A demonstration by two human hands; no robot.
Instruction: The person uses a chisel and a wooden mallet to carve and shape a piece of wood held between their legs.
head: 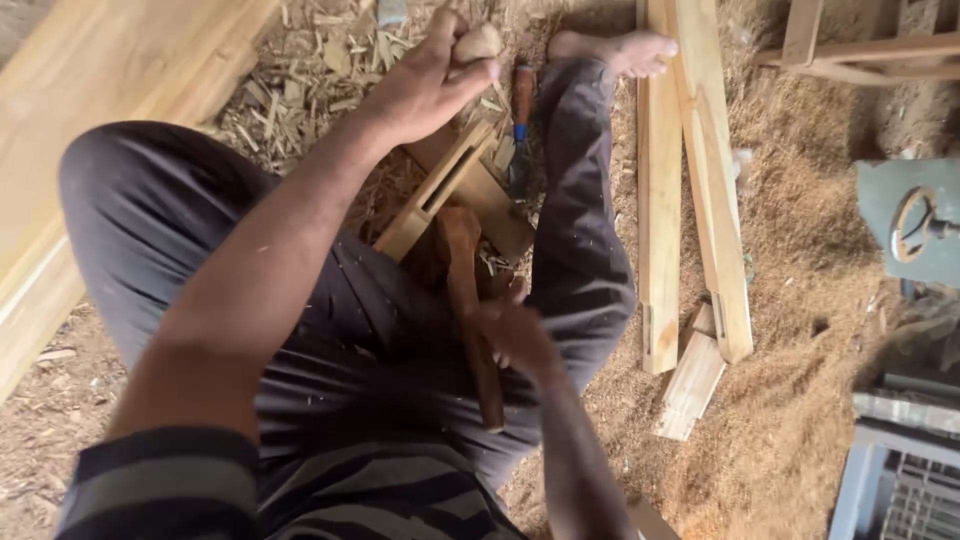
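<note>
The left hand (425,85) is raised over the wood chips, its fingers curled tight round the pale rounded top of a tool, probably a chisel handle (477,42); the rest of that tool is hidden behind the hand. Just below it lies a light wooden block (437,192), slotted along its length and tilted between the person's legs, resting against a flatter piece of wood under it.

The right hand (517,335) is lower, near the person's lap, and blurred. It is closed round a dark reddish wooden mallet (468,300), whose long body runs from beside the slotted block down past the fingers toward the striped shirt.

Beside the block, against the dark trouser leg, a second chisel (520,125) with a brown handle and a blue collar lies on the chips, touched by neither hand. The person's bare foot (615,52) rests at the top of the view, next to 2 long pale planks (700,180) lying side by side on the sawdust floor (800,250). A short offcut (690,385) lies at the planks' near end. Broad boards (90,90) run along the far left, and a grey-green machine (915,220) stands at the right edge.
</note>
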